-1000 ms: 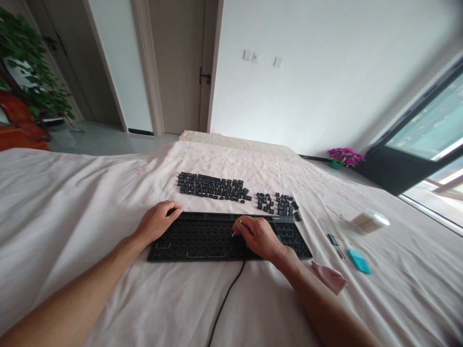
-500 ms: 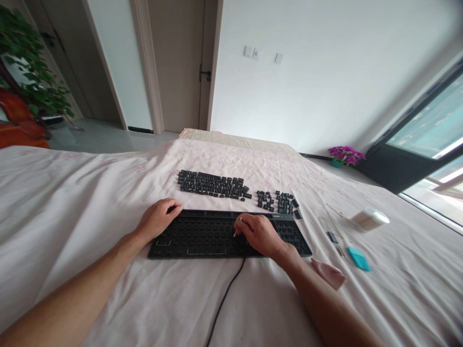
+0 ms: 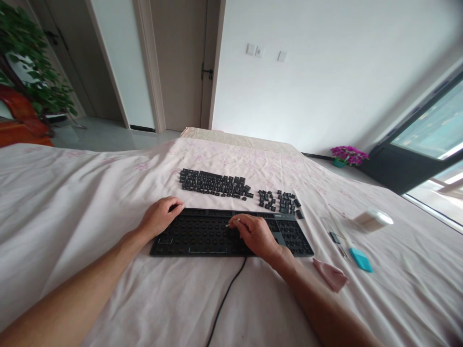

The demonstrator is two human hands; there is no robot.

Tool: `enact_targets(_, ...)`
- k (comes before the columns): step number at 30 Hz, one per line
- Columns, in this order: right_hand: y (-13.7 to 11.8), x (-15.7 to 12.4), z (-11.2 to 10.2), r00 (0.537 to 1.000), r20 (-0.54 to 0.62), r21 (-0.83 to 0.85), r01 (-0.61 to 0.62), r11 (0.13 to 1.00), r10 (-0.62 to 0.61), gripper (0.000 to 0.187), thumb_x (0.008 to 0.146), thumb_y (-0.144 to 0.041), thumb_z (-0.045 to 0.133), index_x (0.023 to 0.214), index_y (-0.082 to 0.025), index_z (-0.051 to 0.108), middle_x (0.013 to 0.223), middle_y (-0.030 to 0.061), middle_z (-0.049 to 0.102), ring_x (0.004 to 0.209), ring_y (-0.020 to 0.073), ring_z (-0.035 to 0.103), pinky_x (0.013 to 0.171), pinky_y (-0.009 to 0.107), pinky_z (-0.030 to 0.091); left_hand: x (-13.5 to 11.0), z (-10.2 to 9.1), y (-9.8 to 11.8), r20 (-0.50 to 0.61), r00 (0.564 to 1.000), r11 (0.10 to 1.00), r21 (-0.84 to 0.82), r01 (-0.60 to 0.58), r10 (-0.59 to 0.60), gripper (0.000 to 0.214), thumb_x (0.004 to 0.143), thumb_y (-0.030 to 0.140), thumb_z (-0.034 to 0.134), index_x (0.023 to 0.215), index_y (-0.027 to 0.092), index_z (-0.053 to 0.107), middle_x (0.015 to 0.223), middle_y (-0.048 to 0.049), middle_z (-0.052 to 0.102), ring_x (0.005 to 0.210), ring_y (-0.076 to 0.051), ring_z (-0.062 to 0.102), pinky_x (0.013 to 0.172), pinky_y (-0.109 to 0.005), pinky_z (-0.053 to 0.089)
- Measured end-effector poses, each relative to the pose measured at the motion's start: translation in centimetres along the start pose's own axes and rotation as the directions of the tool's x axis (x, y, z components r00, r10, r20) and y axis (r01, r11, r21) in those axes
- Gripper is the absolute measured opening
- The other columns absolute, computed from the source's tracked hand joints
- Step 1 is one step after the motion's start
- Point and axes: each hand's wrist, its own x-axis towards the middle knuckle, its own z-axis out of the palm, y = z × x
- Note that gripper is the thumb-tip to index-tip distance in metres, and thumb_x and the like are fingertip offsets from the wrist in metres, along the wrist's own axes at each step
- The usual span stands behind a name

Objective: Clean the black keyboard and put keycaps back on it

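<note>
A black keyboard (image 3: pixel 206 234) with its keycaps taken off lies flat on the pink-white bedcover. My left hand (image 3: pixel 160 217) is closed on its far left corner, thumb and fingers at the edge. Over the middle of the board, my right hand (image 3: pixel 257 235) pinches a thin cotton swab (image 3: pixel 233 223). The swab lies nearly level, its left tip close to the bare key posts; whether it touches them I cannot tell. Behind the board are the loose keycaps, a large group (image 3: pixel 213 184) on the left and a smaller one (image 3: pixel 280 201) on the right.
To the right stand a clear tub of cotton swabs (image 3: pixel 372 220), a blue-handled brush (image 3: pixel 360 260) and a small dark-headed tool (image 3: pixel 334 237). A folded pink cloth (image 3: pixel 331 274) lies by my right forearm. The keyboard's cable (image 3: pixel 227 294) runs toward me over the bedcover (image 3: pixel 144 299).
My right hand has shifted slightly left across the keyboard, and the swab has turned from steep to nearly level. The left hand keeps its place on the corner.
</note>
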Motion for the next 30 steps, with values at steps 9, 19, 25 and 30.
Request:
enact_targets(9,-0.8,0.2,-1.0,0.993,0.081,-0.086,0.088,0.992,-0.081,0.022,0.093,-0.018,0.043,0.088,-0.020,0.064,0.079,-0.0003,0.069,0.076,0.0131,0.064,0.071,0.022,0.044,0.0,0.0,0.1,-0.003,1.000,1.000,-0.001,0.000,0.000,0.026,0.087,0.043,0.047,0.085,0.024,0.066,0.091,0.0011,0.071,0.086,-0.018,0.063,0.079,-0.025,0.044)
enact_targets(19,-0.4,-0.3,-0.7,0.993,0.072,0.020,0.088,0.996,-0.089,0.026,0.095,-0.024,0.041,0.083,-0.020,0.063,0.082,0.0008,0.069,0.075,0.0130,0.065,0.071,0.022,0.046,0.0,0.1,-0.1,-0.003,1.000,1.000,0.005,-0.007,0.007,0.026,0.087,0.042,0.046,0.083,0.024,0.065,0.089,0.0014,0.070,0.084,-0.018,0.063,0.077,-0.025,0.044)
enact_targets(25,0.2,0.3,0.5,1.000,-0.028,0.062,-0.011,0.998,0.013,0.027,0.095,-0.029,0.042,0.096,-0.022,0.068,0.093,0.0015,0.072,0.075,0.0141,0.067,0.071,0.024,0.050,0.0,-0.1,0.1,-0.004,1.000,1.000,0.005,-0.002,0.002,0.027,0.087,0.041,0.045,0.083,0.024,0.065,0.090,0.0001,0.071,0.085,-0.019,0.063,0.077,-0.026,0.045)
enact_targets(30,0.0,0.9,1.0,0.998,-0.034,0.010,0.062,0.998,-0.061,0.026,0.095,-0.029,0.044,0.097,-0.023,0.069,0.096,0.0026,0.072,0.089,0.0170,0.066,0.083,0.027,0.049,0.0,-0.1,0.3,0.000,1.000,1.000,0.018,0.011,-0.011,0.027,0.086,0.042,0.044,0.083,0.024,0.065,0.091,-0.0004,0.071,0.086,-0.020,0.063,0.078,-0.027,0.045)
